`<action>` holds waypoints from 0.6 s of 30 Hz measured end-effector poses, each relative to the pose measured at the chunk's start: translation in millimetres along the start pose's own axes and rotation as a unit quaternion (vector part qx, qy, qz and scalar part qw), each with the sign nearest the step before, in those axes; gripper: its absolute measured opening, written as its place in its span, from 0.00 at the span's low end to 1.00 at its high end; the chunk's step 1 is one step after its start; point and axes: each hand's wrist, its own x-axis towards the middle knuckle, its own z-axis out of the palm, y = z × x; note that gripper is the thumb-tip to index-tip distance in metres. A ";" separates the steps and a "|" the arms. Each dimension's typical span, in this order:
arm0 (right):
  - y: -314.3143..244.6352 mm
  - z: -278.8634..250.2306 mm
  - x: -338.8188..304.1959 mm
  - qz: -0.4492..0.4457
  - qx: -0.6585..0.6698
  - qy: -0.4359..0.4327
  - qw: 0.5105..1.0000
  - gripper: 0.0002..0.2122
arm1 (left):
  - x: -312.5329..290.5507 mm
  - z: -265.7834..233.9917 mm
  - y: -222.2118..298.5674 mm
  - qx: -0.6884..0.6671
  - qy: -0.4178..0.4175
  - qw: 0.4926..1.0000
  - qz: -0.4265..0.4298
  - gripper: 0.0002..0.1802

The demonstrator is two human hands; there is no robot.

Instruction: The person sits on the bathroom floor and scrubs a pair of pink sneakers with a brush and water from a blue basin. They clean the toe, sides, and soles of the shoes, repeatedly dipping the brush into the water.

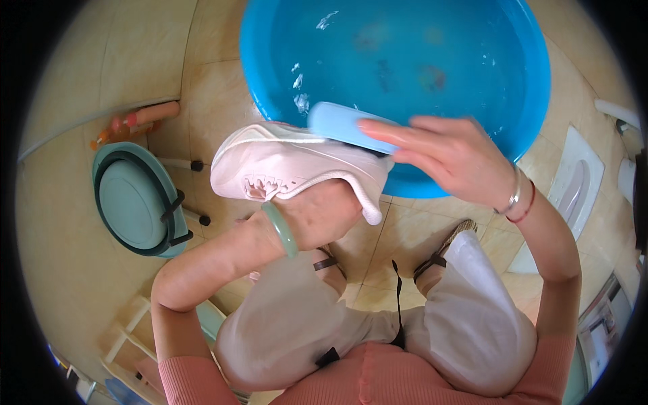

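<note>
My left hand (327,212) is pushed into the opening of a pale pink and white sneaker (280,162) and holds it up on its side, toe to the left. Its fingers are hidden inside the shoe. A light blue brush (347,125) is in my right hand (455,152), its dark bristle side down against the sneaker's sole edge. The right hand looks slightly blurred. Just beyond the shoe stands a large blue basin (255,74) with water and a few patches of foam. Dark blurred shapes show under the water.
A folding teal basin (131,202) leans on the wall at the left, beside a pinkish-orange bottle-like object (155,113). White fixture (580,169) lies on the tiled floor (223,88) at right. A pale rack (125,341) stands at lower left. My knees are close below the shoe.
</note>
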 end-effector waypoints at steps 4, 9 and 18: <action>-11.8 15.3 47.2 -0.102 -0.016 -0.026 0.994 0.21 | -6.3 11.7 1.2 -0.034 0.009 0.999 -0.018 0.19; 5.1 -10.4 20.7 -0.071 0.037 -0.022 0.997 0.18 | -2.8 -1.0 2.4 -0.036 0.004 0.999 -0.027 0.18; -7.3 3.5 30.7 -0.098 -0.051 -0.050 0.993 0.22 | -5.4 30.9 1.5 -0.086 0.045 0.995 -0.034 0.16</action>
